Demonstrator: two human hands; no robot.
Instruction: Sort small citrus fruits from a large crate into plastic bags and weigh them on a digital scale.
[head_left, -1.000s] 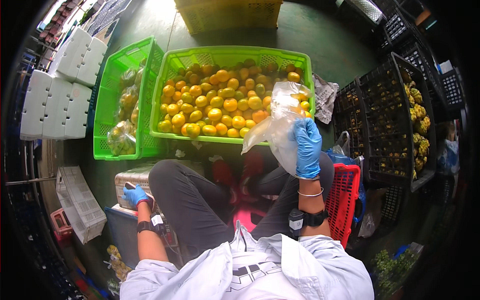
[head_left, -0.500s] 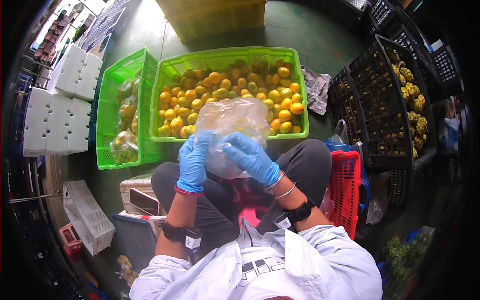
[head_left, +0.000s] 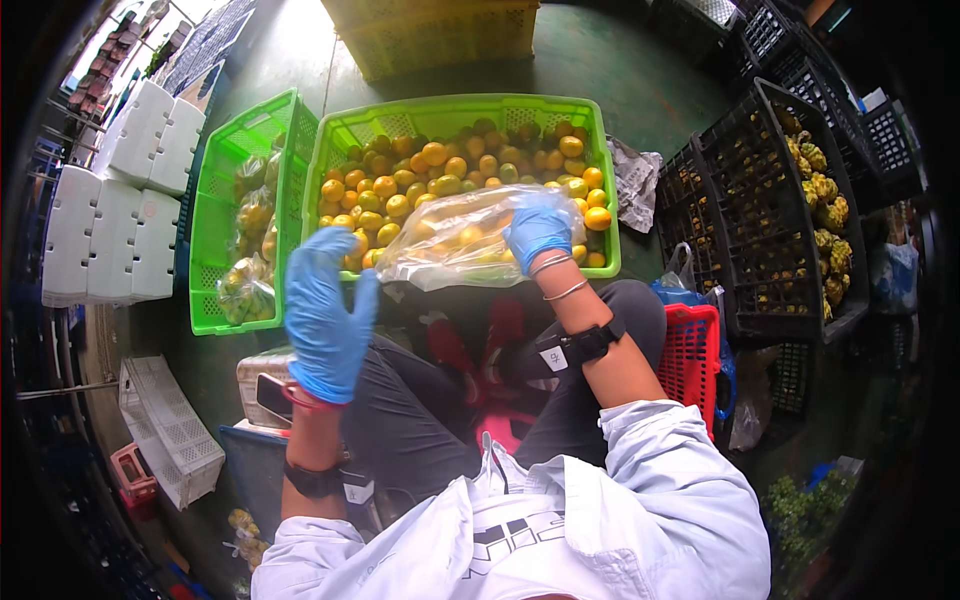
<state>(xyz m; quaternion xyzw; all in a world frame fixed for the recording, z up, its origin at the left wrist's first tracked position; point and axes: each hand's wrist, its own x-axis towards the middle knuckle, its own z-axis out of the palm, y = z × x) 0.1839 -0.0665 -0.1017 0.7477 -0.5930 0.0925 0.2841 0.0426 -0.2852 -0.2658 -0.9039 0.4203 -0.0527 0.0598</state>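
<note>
My right hand [head_left: 538,238], in a blue glove, grips a clear plastic bag [head_left: 435,245] lying across the front of a green crate [head_left: 450,108] of orange-and-yellow citrus fruits [head_left: 388,187]. Whether fruit is inside the bag or only under it, I cannot tell. My left hand [head_left: 325,305], also gloved, is raised left of the bag with its fingers apart and empty. Below it a phone [head_left: 272,398] rests on a pale box by my left leg.
A green crate [head_left: 215,200] with bagged produce stands left, white foam boxes [head_left: 75,235] beyond. Black crates [head_left: 745,230] of knobbly yellow produce stand right, near a red basket [head_left: 690,355] and crumpled paper [head_left: 635,190]. A yellow crate [head_left: 435,40] stands ahead.
My left hand came from the phone up to the bag, then pulled away leftward and opened. My right hand has laid the bag lower across the fruit crate.
</note>
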